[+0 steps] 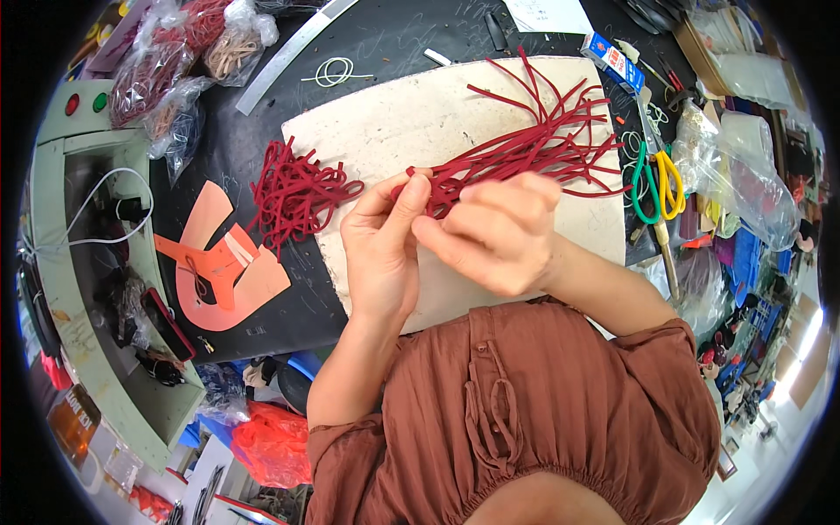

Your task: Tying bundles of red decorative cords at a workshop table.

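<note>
Our left hand (382, 245) pinches dark-red cords (503, 156) between thumb and forefinger; our right hand (503, 232) curls beside it, its grip unclear. The cords trail across a cream board (376, 114).

The bare left hand's (382, 245) thumb and fingers hide most of the bit of thin dark-red flat cord (411, 171) pinched between them, and the bare right hand's (507, 232) curled fingers leave unclear whether they grip any strand. A brown gathered blouse (560, 394), cut off below, covers the near edge of the cream rectangular board (385, 114); the upper edge crops a white paper sheet (549, 16).
</note>
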A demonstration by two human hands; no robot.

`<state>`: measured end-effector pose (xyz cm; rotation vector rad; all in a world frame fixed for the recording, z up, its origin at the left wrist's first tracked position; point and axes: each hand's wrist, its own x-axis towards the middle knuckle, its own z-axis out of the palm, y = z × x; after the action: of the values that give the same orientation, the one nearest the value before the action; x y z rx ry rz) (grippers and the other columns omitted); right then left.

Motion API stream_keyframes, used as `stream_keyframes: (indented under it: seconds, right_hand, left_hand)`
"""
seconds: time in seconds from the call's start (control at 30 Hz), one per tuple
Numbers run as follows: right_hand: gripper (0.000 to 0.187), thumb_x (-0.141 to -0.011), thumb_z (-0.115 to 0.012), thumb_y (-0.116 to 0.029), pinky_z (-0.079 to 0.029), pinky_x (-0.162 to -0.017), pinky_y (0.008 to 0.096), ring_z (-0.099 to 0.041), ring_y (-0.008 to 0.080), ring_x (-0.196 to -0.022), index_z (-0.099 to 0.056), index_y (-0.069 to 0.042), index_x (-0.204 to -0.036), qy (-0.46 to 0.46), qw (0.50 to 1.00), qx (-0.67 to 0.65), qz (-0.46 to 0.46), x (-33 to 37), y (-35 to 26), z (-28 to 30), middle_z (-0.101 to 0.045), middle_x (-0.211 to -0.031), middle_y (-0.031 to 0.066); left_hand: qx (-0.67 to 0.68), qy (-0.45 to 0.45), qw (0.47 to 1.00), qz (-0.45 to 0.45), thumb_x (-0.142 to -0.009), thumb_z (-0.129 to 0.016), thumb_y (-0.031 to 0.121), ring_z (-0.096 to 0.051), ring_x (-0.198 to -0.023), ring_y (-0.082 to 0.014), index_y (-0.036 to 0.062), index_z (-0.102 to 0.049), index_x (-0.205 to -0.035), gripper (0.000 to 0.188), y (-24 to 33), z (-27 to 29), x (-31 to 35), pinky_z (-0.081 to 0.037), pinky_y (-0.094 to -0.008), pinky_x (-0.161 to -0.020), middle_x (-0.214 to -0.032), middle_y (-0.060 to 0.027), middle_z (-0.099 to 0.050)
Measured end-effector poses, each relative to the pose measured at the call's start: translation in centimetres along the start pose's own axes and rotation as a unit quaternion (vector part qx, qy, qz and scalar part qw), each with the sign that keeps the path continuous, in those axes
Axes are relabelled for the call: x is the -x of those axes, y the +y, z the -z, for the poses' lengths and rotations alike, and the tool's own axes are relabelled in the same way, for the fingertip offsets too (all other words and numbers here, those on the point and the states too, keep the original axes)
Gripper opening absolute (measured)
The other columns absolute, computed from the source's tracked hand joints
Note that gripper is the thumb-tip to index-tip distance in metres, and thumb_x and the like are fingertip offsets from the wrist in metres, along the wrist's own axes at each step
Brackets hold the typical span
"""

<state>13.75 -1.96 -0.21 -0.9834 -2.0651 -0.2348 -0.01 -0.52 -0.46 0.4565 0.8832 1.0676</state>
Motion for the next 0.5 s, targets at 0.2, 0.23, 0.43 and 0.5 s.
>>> stream_keyframes:
  seconds: [0.2,0.23,0.43,0.5]
  right_hand:
    - [0.008,-0.073,-0.065,-0.009,-0.04,-0.07,0.027,-0.055,0.0104,-0.08,-0.065,-0.007,-0.081,-0.119,0.814,-0.398,-0.405,-2.6,2.0,1.6,-0.06,-0.088,0.0001]
    - [0.006,-0.076,-0.064,-0.009,-0.043,-0.069,0.0253,-0.055,0.0092,-0.078,-0.065,-0.005,-0.081,-0.118,0.706,-0.501,-0.486,-2.6,2.1,1.6,-0.06,-0.087,0.0005]
    - [0.013,-0.081,-0.062,-0.01,-0.045,-0.064,0.0204,-0.055,0.0051,-0.075,-0.061,0.0,-0.09,-0.061,0.6,-0.587,-0.539,-2.1,1.8,1.1,-0.06,-0.08,0.0009]
    - [0.016,-0.081,-0.062,-0.01,-0.045,-0.063,0.0204,-0.055,0.0049,-0.074,-0.059,-0.001,-0.094,-0.072,0.626,-0.579,-0.517,-1.9,1.2,1.3,-0.06,-0.079,0.0008]
  left_hand:
    - [-0.072,-0.103,0.991,-0.041,-0.086,-0.056,0.01,-0.055,-0.082,-0.0086,-0.0014,-0.058,-0.095,0.014,-0.1,0.6,0.3,-0.044,-0.0215,-0.072,-0.091,-0.0047,-0.06]
    - [-0.056,-0.102,0.992,-0.039,-0.085,-0.057,0.007,-0.054,-0.083,-0.008,-0.0019,-0.057,-0.095,0.013,0.0,0.6,0.3,-0.044,-0.022,-0.073,-0.09,-0.004,-0.059]
    - [-0.118,-0.104,0.988,-0.01,-0.081,-0.059,-0.003,-0.055,-0.077,-0.0081,-0.0038,-0.056,-0.094,0.014,1.2,0.4,0.6,-0.045,-0.0205,-0.068,-0.088,-0.0058,-0.058]
    - [-0.153,-0.1,0.982,-0.036,-0.081,-0.057,-0.004,-0.056,-0.077,-0.0087,-0.0048,-0.056,-0.094,0.013,1.2,0.5,0.6,-0.046,-0.0206,-0.066,-0.088,-0.0067,-0.059]
